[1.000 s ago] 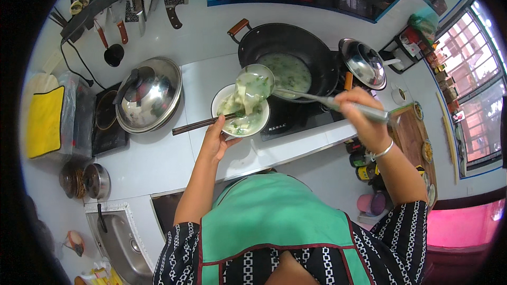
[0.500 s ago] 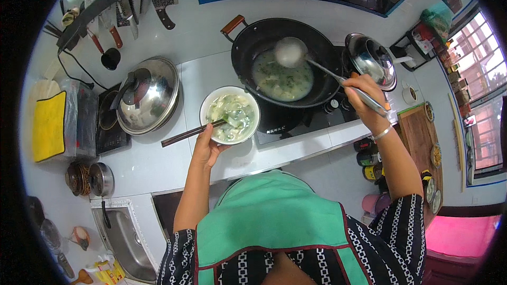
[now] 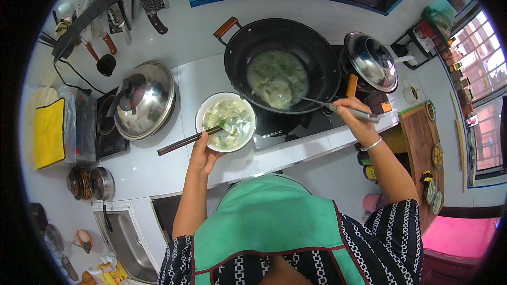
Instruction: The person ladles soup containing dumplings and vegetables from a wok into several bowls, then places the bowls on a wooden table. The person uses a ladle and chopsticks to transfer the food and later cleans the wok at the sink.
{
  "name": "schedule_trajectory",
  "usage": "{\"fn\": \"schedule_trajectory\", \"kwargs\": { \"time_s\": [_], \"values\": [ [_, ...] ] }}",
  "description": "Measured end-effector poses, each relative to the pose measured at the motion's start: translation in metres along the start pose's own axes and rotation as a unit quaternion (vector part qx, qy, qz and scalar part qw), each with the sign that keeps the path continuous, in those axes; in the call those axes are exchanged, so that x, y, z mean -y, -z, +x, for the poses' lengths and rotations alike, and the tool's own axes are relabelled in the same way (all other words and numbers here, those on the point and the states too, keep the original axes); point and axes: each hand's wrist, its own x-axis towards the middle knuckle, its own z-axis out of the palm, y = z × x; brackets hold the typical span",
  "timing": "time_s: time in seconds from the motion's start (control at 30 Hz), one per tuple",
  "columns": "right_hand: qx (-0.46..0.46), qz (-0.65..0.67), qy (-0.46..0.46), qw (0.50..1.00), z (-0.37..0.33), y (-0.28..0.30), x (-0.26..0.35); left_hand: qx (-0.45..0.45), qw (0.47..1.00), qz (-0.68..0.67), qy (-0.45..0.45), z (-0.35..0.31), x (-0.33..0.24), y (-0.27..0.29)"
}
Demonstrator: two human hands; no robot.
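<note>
Obs.: R hand, i.e. the right hand (image 3: 360, 124), has its fingers wrapped round the grip of a ladle (image 3: 318, 103), little or no gap; L hand, i.e. the left hand (image 3: 204, 154), has its thumb pressing a pair of chopsticks (image 3: 179, 146) at the near-left rim of a white bowl (image 3: 224, 96), w/ the other fingers partly hidden under it, so their spread can't be told. Bowl sits just beside the black wok (image 3: 311, 47), on its near-left side; contact w/ the rim can't be confirmed. Bowl carries broth w/ pale pieces and greens; wok, over the stove (image 3: 301, 136) on the white worktop (image 3: 140, 164), has a pool of cloudy soup (image 3: 264, 68), and the ladle head is down in it, toward the near side. Rec. for the scoop, in my judgement: tilt the ladle head under the solids, draw it along the wok wall, lift it level, and let drips fall inside the wok before it leaves the rim. Keep bowl level and close to wok; keep thumb firm, as the chopsticks could slip. Bowl looks well filled, so small loads are advised; overfill risks hot liquid on L fingers. Diff. vs. 0.5 s ago: ladle head then shows pale and clear of the soup, toward the wok's far side; now it's dipped, nearer the front. Bowl and chopsticks: same L-hand hold, no change noted.
</note>
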Motion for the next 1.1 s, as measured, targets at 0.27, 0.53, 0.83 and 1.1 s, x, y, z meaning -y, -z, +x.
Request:
{"fn": "schedule_trajectory", "kwargs": {
  "time_s": [0.27, 0.53, 0.83, 1.1],
  "values": [
    [-0.101, 0.377, -0.249, 0.886, 0.009, -0.023, 0.021, 0.0, 1.0, 0.014, 0.005, -0.003, -0.007, 0.009],
    [-0.099, 0.26, -0.18, 0.944, 0.035, 0.01, 0.087, 0.03, 0.998, 0.043, 0.015, 0.0, -0.011, 0.004],
    [-0.083, 0.189, -0.134, 0.969, 0.018, 0.013, 0.151, 0.04, 0.997, 0.039, 0.044, 0.006, -0.002, 0.015],
    [0.104, -0.188, 0.275, 0.937, -0.02, -0.022, 0.168, 0.026, 0.999, 0.026, 0.035, 0.002, -0.006, 0.012]
  ]
}}
